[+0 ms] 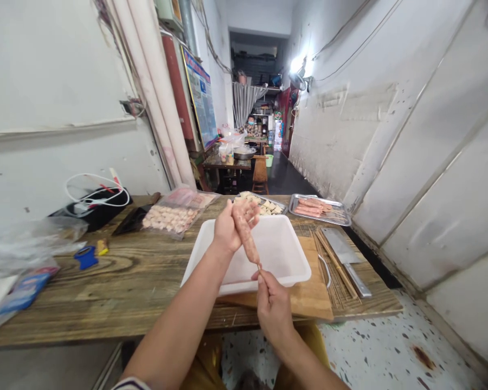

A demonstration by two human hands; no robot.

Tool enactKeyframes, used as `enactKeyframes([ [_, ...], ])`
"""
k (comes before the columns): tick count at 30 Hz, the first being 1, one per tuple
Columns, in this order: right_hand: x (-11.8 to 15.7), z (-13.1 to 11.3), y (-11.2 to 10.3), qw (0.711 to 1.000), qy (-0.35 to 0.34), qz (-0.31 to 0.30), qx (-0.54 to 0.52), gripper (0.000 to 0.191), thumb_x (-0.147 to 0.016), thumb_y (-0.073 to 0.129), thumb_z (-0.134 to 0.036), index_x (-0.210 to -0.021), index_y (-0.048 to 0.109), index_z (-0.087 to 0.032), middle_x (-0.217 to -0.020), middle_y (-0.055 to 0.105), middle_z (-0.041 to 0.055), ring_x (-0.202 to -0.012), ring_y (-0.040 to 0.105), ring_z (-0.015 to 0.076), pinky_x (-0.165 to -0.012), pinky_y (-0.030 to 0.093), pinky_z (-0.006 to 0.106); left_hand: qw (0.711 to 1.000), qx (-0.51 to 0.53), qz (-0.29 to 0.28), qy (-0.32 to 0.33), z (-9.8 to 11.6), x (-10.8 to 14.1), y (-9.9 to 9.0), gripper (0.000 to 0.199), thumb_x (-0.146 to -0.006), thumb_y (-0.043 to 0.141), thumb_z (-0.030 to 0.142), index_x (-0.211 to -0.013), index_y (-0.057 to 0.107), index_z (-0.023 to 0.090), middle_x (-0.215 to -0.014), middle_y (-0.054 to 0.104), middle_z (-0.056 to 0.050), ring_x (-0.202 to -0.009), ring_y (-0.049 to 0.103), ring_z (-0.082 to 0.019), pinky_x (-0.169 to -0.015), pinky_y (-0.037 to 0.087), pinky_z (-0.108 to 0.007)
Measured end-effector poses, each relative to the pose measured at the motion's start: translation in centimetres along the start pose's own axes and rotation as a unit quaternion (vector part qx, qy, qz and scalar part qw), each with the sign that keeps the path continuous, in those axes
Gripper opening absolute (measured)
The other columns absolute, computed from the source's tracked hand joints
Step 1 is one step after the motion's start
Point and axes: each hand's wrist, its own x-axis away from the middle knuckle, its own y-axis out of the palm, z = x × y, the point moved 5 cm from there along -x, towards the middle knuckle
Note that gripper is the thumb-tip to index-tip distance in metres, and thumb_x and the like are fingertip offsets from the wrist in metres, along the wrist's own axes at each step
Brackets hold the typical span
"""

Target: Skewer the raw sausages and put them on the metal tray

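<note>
A pale pink sausage (pixel 246 238) is held tilted above a white plastic tub (pixel 301 260). My left hand (pixel 226 227) cradles its upper end, with the thumb along one side and the fingers curled loosely behind it. At the lower end of the sausage a thin stick pokes out, and my right hand (pixel 274 303) pinches it between thumb and fingers. The tub stands partly on a wooden cutting board (pixel 309 300).
Bamboo skewers (pixel 337 265) and a cleaver (pixel 345 254) lie right of the tub. Behind it are a metal tray of skewered sausages (pixel 321 210) and a tray of pale pieces (pixel 270 207). A bag of meat pieces (pixel 171 216) lies left. A person (pixel 251 127) sits far back.
</note>
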Motion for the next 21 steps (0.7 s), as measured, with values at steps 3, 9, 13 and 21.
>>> enactKeyframes([
  [3,-1.4,-0.2,0.2,1.000,-0.003,0.004,0.007,0.025,-0.092,0.036,-0.027,-0.084,0.058,-0.017,-0.060,0.046,-0.0030,-0.049,0.038,0.0107,-0.049,0.030,0.022,0.998,-0.057,0.028,-0.004,-1.2,1.4,0.2,0.043,-0.092,0.032,0.047,-0.110,0.051,0.014,-0.065,0.059,-0.005,-0.047,0.055,-0.014,-0.039,0.041,-0.021],
  [9,-2.6,-0.7,1.4,0.999,-0.031,-0.004,0.021,0.026,-0.091,0.034,-0.023,-0.082,0.057,-0.016,-0.062,0.048,-0.0013,-0.053,0.042,0.0123,-0.052,0.032,0.023,0.998,-0.048,0.025,0.015,-2.5,3.0,0.3,0.039,-0.085,0.048,0.054,-0.103,0.052,0.020,-0.050,0.039,0.007,-0.029,0.028,-0.004,-0.027,0.016,-0.014],
  [13,-2.7,-1.1,1.8,0.999,-0.044,-0.017,0.026,0.026,-0.091,0.033,-0.021,-0.074,0.053,-0.018,-0.059,0.042,-0.0026,-0.051,0.039,0.0122,-0.052,0.031,0.024,0.999,-0.015,0.029,0.032,-2.0,2.5,-0.2,0.036,-0.083,0.053,0.051,-0.097,0.053,0.018,-0.049,0.033,0.009,-0.029,0.023,-0.003,-0.026,0.014,-0.013],
  [21,-2.0,-1.1,2.0,0.998,-0.048,-0.002,0.032,0.026,-0.091,0.032,-0.023,-0.071,0.048,-0.019,-0.059,0.044,-0.0022,-0.051,0.041,0.0121,-0.051,0.031,0.024,0.999,-0.020,0.041,0.008,-2.4,2.7,-0.8,0.040,-0.083,0.050,0.055,-0.103,0.052,0.020,-0.049,0.034,0.009,-0.027,0.021,-0.003,-0.025,0.015,-0.013],
])
